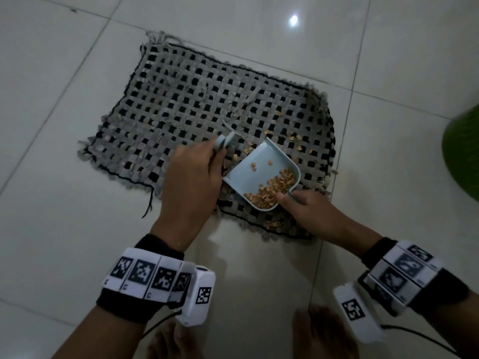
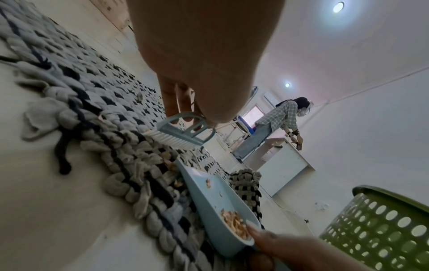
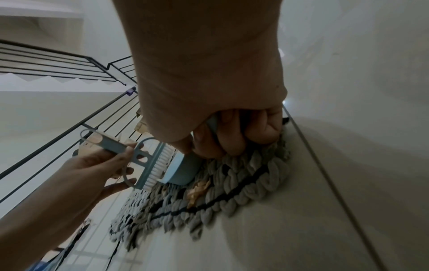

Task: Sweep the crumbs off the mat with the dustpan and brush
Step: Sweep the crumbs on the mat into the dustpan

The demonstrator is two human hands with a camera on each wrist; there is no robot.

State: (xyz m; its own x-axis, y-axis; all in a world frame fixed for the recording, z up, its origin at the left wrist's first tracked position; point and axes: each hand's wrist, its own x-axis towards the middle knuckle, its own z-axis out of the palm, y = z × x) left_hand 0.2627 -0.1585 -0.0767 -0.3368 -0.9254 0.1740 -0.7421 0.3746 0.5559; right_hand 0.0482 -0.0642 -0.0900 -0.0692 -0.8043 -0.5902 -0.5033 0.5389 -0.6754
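A grey and black woven mat [image 1: 181, 104] lies on the tiled floor. My right hand [image 1: 303, 211] grips the handle of a pale blue dustpan [image 1: 261, 167] resting on the mat's near right part, with a pile of tan crumbs [image 1: 272, 189] at its back. My left hand [image 1: 191, 174] holds a small pale blue brush [image 1: 224, 142] just left of the pan's mouth, its white bristles [image 3: 160, 165] close against the pan's edge [image 3: 181, 170]. Loose crumbs [image 1: 295, 138] lie on the mat beyond the pan, and more crumbs [image 1: 272, 224] near its front edge.
A green perforated basket [image 2: 380, 231] stands on the floor to the right of the mat. A person in a checked shirt [image 2: 281, 117] bends over a white counter far off. A stair railing [image 3: 69, 117] shows in the right wrist view. My feet [image 1: 324, 332] are at the bottom.
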